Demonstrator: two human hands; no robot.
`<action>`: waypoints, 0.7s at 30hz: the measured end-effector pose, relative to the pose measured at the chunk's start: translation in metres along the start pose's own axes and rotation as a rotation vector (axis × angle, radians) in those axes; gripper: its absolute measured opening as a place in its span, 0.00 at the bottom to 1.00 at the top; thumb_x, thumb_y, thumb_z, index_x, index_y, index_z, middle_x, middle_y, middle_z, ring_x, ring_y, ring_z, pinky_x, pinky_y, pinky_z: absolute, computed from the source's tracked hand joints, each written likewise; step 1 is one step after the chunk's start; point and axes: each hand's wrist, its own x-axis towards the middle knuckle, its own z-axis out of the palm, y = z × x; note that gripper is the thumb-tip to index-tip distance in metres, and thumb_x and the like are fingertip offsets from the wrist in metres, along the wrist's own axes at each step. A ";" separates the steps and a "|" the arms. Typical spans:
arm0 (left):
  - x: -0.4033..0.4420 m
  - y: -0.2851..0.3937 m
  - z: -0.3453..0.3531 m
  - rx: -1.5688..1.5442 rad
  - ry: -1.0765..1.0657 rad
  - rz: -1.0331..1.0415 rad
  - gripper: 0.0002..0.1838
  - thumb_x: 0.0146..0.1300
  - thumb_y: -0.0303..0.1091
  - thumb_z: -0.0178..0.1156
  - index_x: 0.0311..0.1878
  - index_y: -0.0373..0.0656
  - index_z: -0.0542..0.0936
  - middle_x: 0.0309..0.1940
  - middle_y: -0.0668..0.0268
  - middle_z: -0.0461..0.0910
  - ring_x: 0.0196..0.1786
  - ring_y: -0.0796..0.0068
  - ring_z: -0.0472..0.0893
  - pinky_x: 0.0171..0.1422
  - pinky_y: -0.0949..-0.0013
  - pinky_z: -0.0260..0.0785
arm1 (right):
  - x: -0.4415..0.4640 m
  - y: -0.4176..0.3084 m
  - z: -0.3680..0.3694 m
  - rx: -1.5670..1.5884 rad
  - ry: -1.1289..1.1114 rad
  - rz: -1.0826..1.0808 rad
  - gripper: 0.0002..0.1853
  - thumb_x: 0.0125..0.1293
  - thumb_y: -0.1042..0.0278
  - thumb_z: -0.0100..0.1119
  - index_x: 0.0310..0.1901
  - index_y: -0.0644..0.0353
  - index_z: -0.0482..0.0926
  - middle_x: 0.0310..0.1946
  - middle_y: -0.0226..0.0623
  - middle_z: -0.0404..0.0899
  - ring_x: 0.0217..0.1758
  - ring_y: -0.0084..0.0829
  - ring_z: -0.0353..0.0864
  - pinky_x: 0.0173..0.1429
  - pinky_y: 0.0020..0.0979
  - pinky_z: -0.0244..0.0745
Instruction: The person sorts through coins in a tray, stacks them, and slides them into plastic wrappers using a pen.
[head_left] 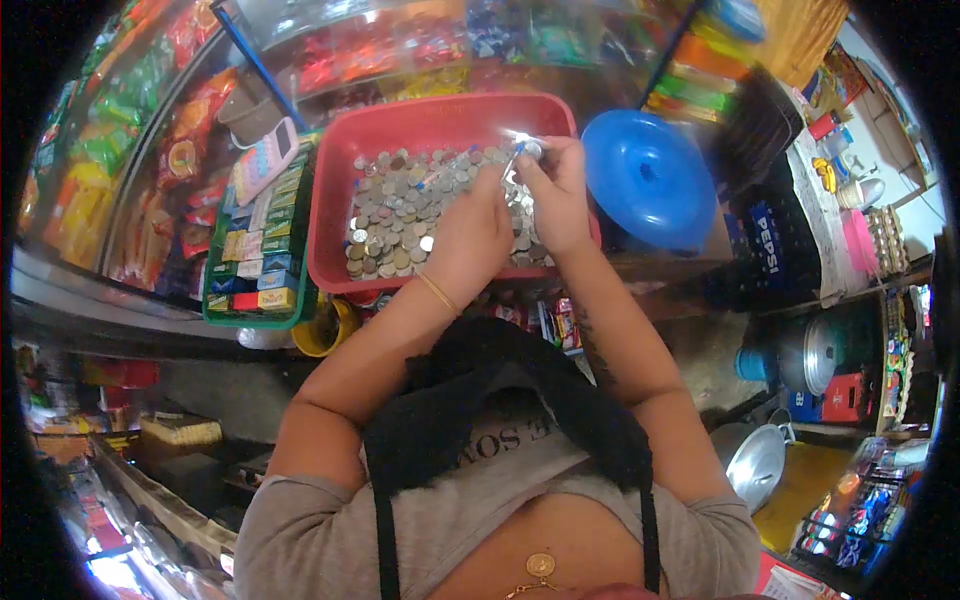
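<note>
A red plastic basin [335, 215] holds a wide spread of loose silver-coloured coins [395, 215]. Over its right side, my right hand [558, 195] grips a small shiny silvery bundle [530, 148]; glare hides whether it is a stack of coins in clear wrap. My left hand [478, 230] is closed beside it, with its fingertips close to the bundle. Whatever those left fingers pinch is hidden by the hand. A few narrow pieces with blue marks lie among the coins.
Left of the basin stands a green tray [255, 310] of small boxes, with a pastel-coloured calculator-like device [265, 160] on top. A blue round lid [650, 180] and a dark Pepsi crate [765, 245] are at the right. Packaged snacks [185, 160] line the display.
</note>
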 end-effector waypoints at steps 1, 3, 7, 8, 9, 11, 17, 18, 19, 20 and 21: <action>0.000 0.001 0.001 -0.011 -0.002 0.014 0.11 0.69 0.29 0.48 0.52 0.40 0.67 0.28 0.39 0.78 0.34 0.34 0.78 0.39 0.36 0.67 | -0.002 -0.003 0.001 0.015 -0.015 0.028 0.11 0.69 0.77 0.56 0.50 0.62 0.67 0.40 0.34 0.76 0.42 0.21 0.75 0.47 0.25 0.74; 0.006 0.002 0.002 -0.036 0.006 0.032 0.11 0.70 0.30 0.48 0.53 0.40 0.68 0.30 0.39 0.78 0.35 0.34 0.78 0.39 0.37 0.67 | -0.007 -0.013 0.005 -0.077 -0.066 0.120 0.08 0.71 0.73 0.56 0.47 0.61 0.69 0.39 0.32 0.75 0.40 0.19 0.74 0.47 0.24 0.73; 0.019 0.007 -0.005 -0.140 0.095 -0.001 0.12 0.71 0.30 0.50 0.54 0.40 0.71 0.33 0.43 0.80 0.37 0.42 0.82 0.41 0.45 0.72 | -0.011 -0.021 0.012 -0.115 -0.045 0.026 0.05 0.72 0.72 0.55 0.43 0.61 0.70 0.40 0.32 0.76 0.40 0.20 0.75 0.45 0.24 0.73; 0.020 0.006 -0.006 -0.198 0.115 -0.015 0.12 0.70 0.31 0.51 0.54 0.40 0.72 0.34 0.44 0.81 0.38 0.46 0.83 0.42 0.49 0.73 | -0.010 -0.023 0.011 -0.044 -0.045 0.056 0.05 0.71 0.73 0.56 0.43 0.62 0.71 0.41 0.33 0.76 0.40 0.20 0.75 0.45 0.24 0.74; 0.020 0.005 -0.006 -0.256 0.132 -0.030 0.12 0.70 0.31 0.52 0.54 0.40 0.73 0.35 0.46 0.81 0.38 0.49 0.83 0.43 0.52 0.74 | -0.009 -0.025 0.010 0.025 -0.043 0.088 0.05 0.71 0.73 0.57 0.43 0.62 0.72 0.42 0.33 0.77 0.40 0.21 0.76 0.45 0.25 0.74; 0.021 -0.004 -0.010 -0.303 0.098 -0.003 0.12 0.69 0.32 0.55 0.52 0.39 0.75 0.35 0.50 0.82 0.39 0.55 0.83 0.45 0.58 0.73 | -0.006 -0.025 0.005 0.078 -0.065 0.095 0.05 0.69 0.75 0.58 0.44 0.64 0.74 0.44 0.33 0.78 0.42 0.22 0.77 0.46 0.26 0.75; 0.021 -0.021 -0.023 -0.210 0.019 -0.036 0.09 0.66 0.33 0.59 0.44 0.38 0.79 0.36 0.51 0.82 0.40 0.59 0.83 0.45 0.62 0.73 | 0.000 -0.017 -0.008 -0.026 -0.185 -0.031 0.10 0.66 0.78 0.60 0.49 0.64 0.80 0.47 0.35 0.79 0.46 0.25 0.78 0.49 0.27 0.77; 0.021 -0.022 -0.022 -0.222 0.035 -0.052 0.09 0.65 0.33 0.59 0.42 0.38 0.79 0.36 0.51 0.82 0.40 0.60 0.83 0.45 0.61 0.73 | -0.001 -0.023 -0.005 0.060 -0.203 0.084 0.10 0.66 0.78 0.60 0.49 0.64 0.80 0.45 0.34 0.79 0.45 0.24 0.78 0.48 0.27 0.77; 0.021 -0.020 -0.022 -0.243 0.059 -0.065 0.08 0.65 0.32 0.59 0.42 0.38 0.79 0.36 0.51 0.82 0.40 0.59 0.83 0.45 0.61 0.73 | -0.002 -0.029 -0.002 0.145 -0.220 0.198 0.10 0.66 0.77 0.60 0.48 0.64 0.80 0.44 0.34 0.79 0.44 0.24 0.78 0.47 0.27 0.76; 0.021 -0.017 -0.023 -0.265 0.083 -0.077 0.08 0.64 0.32 0.59 0.41 0.38 0.79 0.36 0.51 0.82 0.40 0.59 0.83 0.45 0.61 0.73 | -0.002 -0.032 0.000 0.229 -0.237 0.312 0.09 0.66 0.77 0.60 0.48 0.64 0.80 0.43 0.34 0.80 0.42 0.24 0.78 0.46 0.27 0.76; 0.021 -0.016 -0.024 -0.287 0.106 -0.088 0.07 0.64 0.32 0.59 0.41 0.38 0.79 0.35 0.50 0.81 0.40 0.58 0.83 0.44 0.61 0.73 | -0.001 -0.032 0.000 0.209 -0.282 0.345 0.09 0.66 0.77 0.60 0.48 0.65 0.80 0.41 0.33 0.79 0.41 0.24 0.78 0.44 0.26 0.76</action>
